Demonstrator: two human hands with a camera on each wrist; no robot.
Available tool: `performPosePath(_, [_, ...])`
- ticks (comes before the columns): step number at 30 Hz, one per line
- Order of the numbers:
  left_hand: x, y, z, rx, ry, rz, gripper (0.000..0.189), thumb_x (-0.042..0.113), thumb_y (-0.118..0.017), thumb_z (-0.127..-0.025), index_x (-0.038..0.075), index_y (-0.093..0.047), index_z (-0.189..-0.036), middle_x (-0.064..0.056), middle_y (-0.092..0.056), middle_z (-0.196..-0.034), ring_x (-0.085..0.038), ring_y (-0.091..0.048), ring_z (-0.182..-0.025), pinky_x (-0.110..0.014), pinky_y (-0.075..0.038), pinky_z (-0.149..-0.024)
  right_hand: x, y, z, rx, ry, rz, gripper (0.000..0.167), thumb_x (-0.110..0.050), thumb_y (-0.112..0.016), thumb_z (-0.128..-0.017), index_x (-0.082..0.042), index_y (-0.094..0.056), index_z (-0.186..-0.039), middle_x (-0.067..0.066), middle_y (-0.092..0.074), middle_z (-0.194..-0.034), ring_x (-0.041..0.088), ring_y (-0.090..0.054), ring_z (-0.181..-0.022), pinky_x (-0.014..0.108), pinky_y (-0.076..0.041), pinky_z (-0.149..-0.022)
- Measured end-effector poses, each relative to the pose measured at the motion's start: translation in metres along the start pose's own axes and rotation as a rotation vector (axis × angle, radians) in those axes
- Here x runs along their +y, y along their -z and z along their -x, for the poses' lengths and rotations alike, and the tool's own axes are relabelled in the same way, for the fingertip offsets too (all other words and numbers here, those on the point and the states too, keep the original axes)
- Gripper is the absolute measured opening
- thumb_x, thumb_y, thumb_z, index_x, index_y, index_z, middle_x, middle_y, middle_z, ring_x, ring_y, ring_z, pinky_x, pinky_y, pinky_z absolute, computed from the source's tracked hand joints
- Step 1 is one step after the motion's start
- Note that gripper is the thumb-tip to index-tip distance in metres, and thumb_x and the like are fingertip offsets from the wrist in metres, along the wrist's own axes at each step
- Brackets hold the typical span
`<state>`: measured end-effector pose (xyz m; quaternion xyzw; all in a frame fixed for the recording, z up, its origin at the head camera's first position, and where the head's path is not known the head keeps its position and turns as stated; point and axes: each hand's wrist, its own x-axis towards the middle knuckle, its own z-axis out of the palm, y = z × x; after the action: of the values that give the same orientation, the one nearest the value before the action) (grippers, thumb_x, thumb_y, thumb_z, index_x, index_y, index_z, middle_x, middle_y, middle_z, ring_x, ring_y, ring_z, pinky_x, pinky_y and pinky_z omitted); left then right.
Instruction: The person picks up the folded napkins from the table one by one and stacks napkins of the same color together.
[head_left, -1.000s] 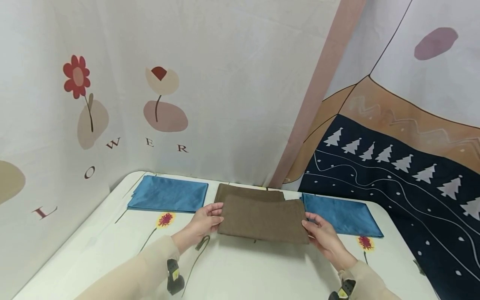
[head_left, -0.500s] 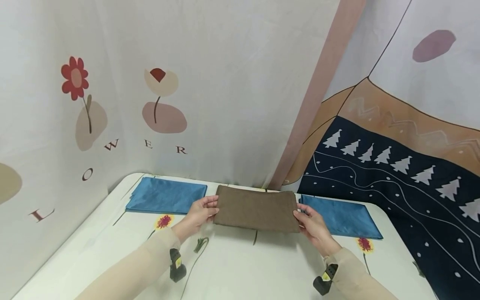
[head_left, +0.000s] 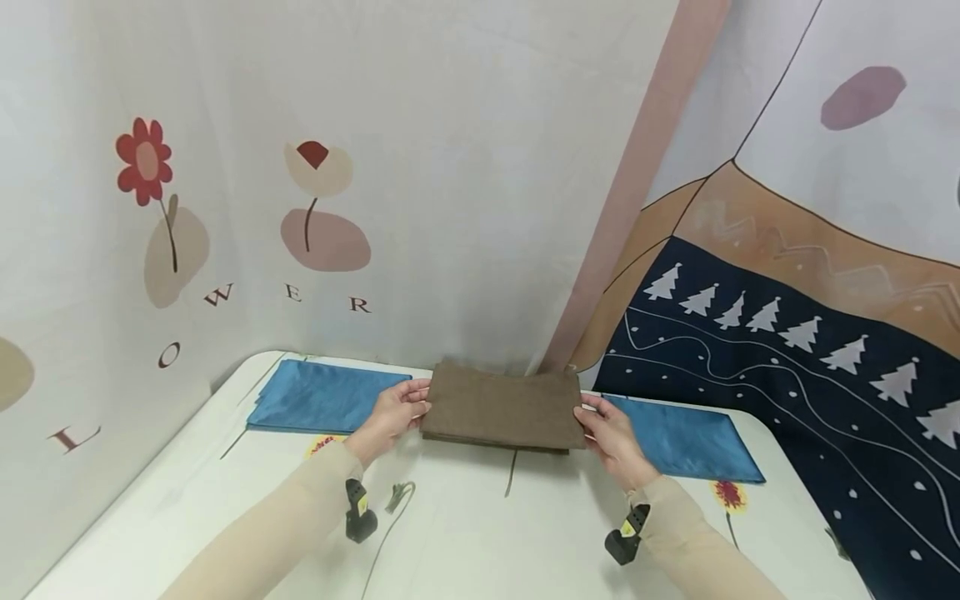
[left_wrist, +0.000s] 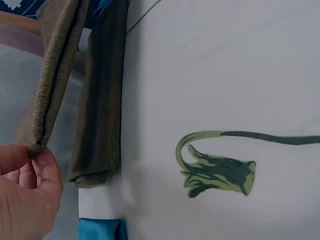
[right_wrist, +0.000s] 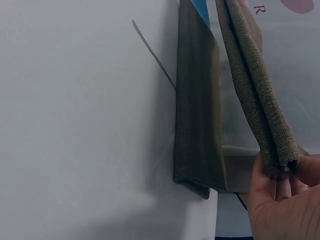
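Between my hands hangs a folded brown cloth [head_left: 502,408], held level at its two short ends. My left hand [head_left: 390,418] pinches the left end between thumb and fingers. The right end is pinched by my right hand [head_left: 617,442]. Both wrist views show a second folded brown cloth [left_wrist: 102,100] lying on the table below, with a gap between it and the raised one. From the head, the raised cloth covers most of that lower one. A folded blue cloth [head_left: 315,396] lies just beyond my left hand, partly hidden by it. Another folded blue cloth [head_left: 693,440] lies right of my right hand.
The white table [head_left: 465,533] has printed flowers and stems and rounded back corners. A pale printed curtain [head_left: 450,208] hangs close behind its back edge. On the right hangs a dark panel [head_left: 750,392] with white trees. A black wrist camera [head_left: 624,533] sits on the right sleeve.
Both hands have carried the brown cloth back and slightly left, until it hangs over the lower brown cloth. The blue cloths stay where they were on the table.
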<state>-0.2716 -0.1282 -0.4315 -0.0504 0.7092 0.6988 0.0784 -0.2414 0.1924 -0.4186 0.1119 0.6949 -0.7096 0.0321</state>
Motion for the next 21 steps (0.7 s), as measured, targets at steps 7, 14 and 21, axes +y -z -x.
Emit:
performPosePath(7, [-0.005, 0.001, -0.012, 0.035, -0.008, -0.023, 0.042, -0.008, -0.053, -0.089, -0.002, -0.050, -0.130, -0.008, -0.056, -0.106, -0.006, -0.056, -0.079, -0.020, -0.048, -0.064, 0.009, -0.005, -0.013, 0.018, 0.013, -0.005, 0.040, -0.003, -0.052, -0.093, 0.005, -0.045, -0.131, -0.009, -0.062, -0.079, 0.003, -0.059, -0.070, 0.021, -0.050, -0.064])
performPosePath(14, [-0.013, 0.000, -0.019, 0.072, -0.009, -0.038, 0.041, -0.010, -0.054, -0.086, -0.004, -0.053, -0.127, -0.012, -0.061, -0.108, -0.006, -0.057, -0.076, -0.019, -0.049, -0.061, 0.015, -0.009, -0.021, 0.034, 0.014, -0.004, 0.039, -0.002, -0.052, -0.092, 0.006, -0.046, -0.130, -0.007, -0.062, -0.080, 0.003, -0.059, -0.069, 0.020, -0.049, -0.063])
performPosePath(21, [-0.016, -0.001, -0.024, 0.091, -0.006, -0.044, 0.041, -0.010, -0.054, -0.087, -0.004, -0.053, -0.127, -0.016, -0.060, -0.111, -0.007, -0.058, -0.078, -0.020, -0.050, -0.063, 0.019, -0.011, -0.026, 0.045, -0.001, -0.001, 0.038, -0.003, -0.054, -0.092, 0.005, -0.047, -0.129, -0.008, -0.063, -0.077, 0.003, -0.059, -0.068, 0.021, -0.049, -0.062])
